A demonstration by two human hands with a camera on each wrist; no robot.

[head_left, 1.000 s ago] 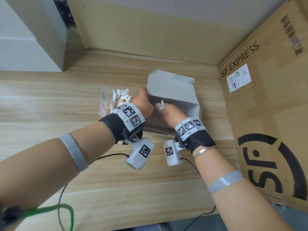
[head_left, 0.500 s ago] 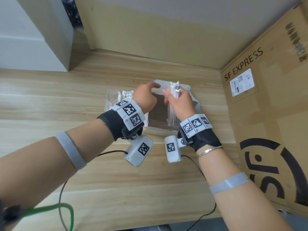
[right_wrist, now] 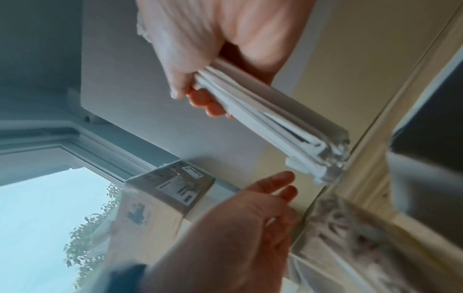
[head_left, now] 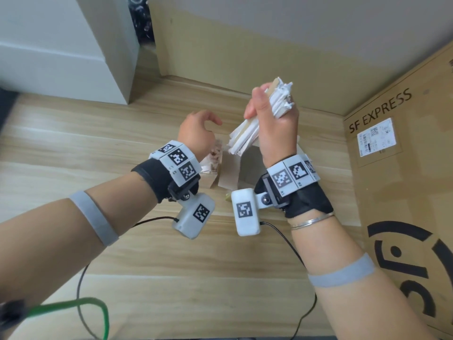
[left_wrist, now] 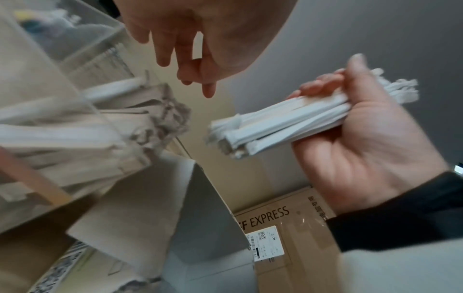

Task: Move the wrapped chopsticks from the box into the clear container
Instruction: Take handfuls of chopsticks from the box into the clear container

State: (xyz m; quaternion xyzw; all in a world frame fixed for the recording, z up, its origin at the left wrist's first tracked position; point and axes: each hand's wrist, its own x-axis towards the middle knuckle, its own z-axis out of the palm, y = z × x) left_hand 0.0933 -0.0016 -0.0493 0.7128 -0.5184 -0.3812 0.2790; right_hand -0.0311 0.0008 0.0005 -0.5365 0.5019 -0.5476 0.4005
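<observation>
My right hand grips a thick bundle of white paper-wrapped chopsticks and holds it tilted in the air above the open grey box. The left wrist view shows the same bundle lying across the right palm. My left hand hovers empty with loosely curled fingers, just left of the bundle. Under it is the clear container, mostly hidden by my left wrist. Several wrapped chopsticks lie in that container, which stands against the box's left side.
A big SF EXPRESS carton walls off the right side of the wooden table. A white cabinet stands at the back left. A beige board closes the back. Cables trail over the table near the front edge.
My right hand has lifted the bundle up out of the box and tilted it. My left hand has come off the box flap and risen.
</observation>
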